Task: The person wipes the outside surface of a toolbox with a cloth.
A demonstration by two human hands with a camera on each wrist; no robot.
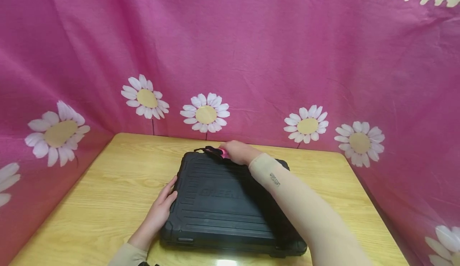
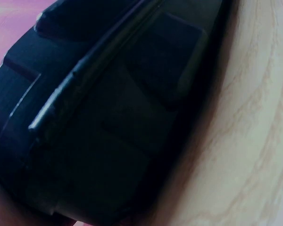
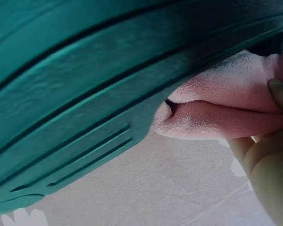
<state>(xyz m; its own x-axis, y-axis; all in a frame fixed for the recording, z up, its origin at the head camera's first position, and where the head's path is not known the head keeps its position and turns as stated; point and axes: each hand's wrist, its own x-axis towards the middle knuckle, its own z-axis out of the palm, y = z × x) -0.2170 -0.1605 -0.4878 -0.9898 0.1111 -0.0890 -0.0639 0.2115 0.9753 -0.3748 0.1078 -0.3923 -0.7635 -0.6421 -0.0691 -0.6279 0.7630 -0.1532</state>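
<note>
A black hard-shell case with ribs and raised lettering lies flat on the table. My left hand rests along its left side, fingers fairly straight against the wall. At the far edge of the lid my right hand holds a folded pink cloth with a fuzzy surface. A black piece sticks out from the cloth to the left, over the far rim. In the right wrist view the lid looks teal and the thumb presses on the cloth. The left wrist view shows the case's dark side wall close up.
The wooden table extends on both sides of the case. A pink curtain with white daisies hangs behind and at the sides, close to the table edges. My right forearm crosses over the right part of the case.
</note>
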